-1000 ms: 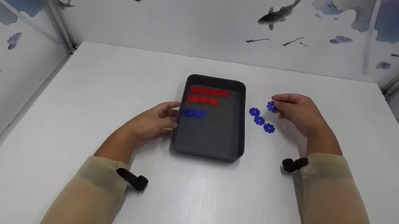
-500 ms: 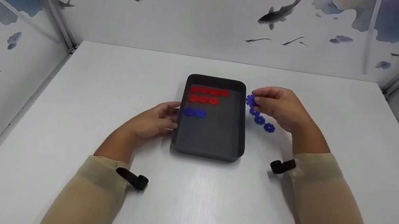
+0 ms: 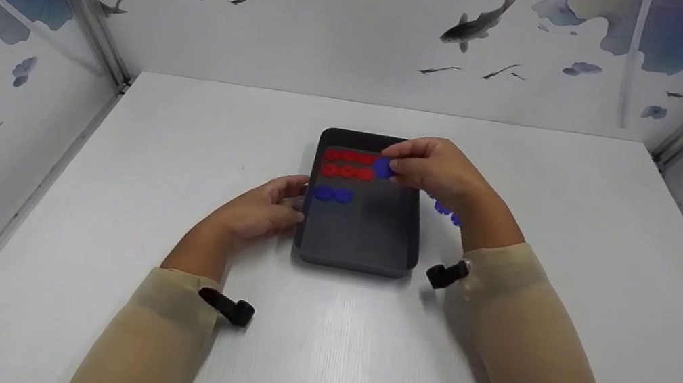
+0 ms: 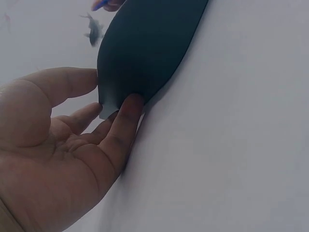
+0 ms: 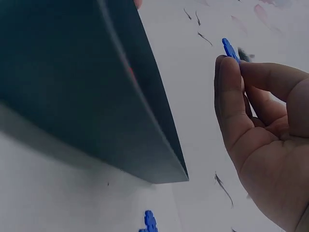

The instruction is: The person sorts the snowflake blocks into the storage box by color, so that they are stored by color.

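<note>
My right hand (image 3: 431, 165) pinches a blue plastic snowflake disc (image 3: 383, 168) between thumb and fingertips, above the right side of the dark grey tray (image 3: 358, 235). In the right wrist view the disc (image 5: 230, 49) stands up edge-on from the fingertips. Inside the tray lie a row of several red discs (image 3: 349, 157), a second row of red discs (image 3: 346, 172) under it, and two blue discs (image 3: 333, 194) at the left. My left hand (image 3: 260, 206) rests at the tray's left side; in the left wrist view its thumb and fingertips touch the outer wall (image 4: 140, 48).
More blue discs (image 3: 442, 207) lie on the white table (image 3: 318, 338) right of the tray, partly covered by my right hand and wrist. White panels (image 3: 374, 73) printed with fish enclose the table at the back and sides.
My right hand has carried the blue disc leftward, from beside the loose blue discs, across the tray's right rim to over the tray. The left hand and the tray have stayed put.
</note>
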Action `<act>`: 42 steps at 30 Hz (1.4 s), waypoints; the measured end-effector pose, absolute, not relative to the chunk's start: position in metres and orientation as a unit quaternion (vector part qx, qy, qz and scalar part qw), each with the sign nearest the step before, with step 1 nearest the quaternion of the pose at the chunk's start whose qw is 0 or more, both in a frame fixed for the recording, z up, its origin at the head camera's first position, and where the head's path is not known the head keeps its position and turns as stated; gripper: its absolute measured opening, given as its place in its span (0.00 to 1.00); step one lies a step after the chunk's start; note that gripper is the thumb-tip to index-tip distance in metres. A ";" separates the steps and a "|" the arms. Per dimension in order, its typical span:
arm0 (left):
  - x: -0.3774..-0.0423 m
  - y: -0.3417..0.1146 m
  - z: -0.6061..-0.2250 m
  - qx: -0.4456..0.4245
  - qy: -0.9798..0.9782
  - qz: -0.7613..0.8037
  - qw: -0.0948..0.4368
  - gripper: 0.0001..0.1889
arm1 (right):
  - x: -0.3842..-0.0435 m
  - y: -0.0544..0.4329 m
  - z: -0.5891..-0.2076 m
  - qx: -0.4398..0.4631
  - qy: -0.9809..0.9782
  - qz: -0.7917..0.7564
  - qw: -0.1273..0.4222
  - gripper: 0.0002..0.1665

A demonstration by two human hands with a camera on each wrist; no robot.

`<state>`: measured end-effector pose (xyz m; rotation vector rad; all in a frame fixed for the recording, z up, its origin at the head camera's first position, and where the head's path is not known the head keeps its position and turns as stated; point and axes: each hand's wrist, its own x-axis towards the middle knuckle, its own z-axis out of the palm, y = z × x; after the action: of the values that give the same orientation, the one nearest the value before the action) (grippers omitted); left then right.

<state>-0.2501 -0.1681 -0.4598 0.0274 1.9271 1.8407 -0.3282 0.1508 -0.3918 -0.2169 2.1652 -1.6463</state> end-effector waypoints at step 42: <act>-0.250 -0.171 -0.462 0.015 0.700 0.674 0.237 0.42 | -0.373 0.106 -0.424 -0.124 0.871 -0.380 0.285 0.07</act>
<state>-0.2499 -0.1705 -0.4621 0.0400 1.9191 1.8467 -0.3731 0.1063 -0.4244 -0.3303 2.3304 -1.0149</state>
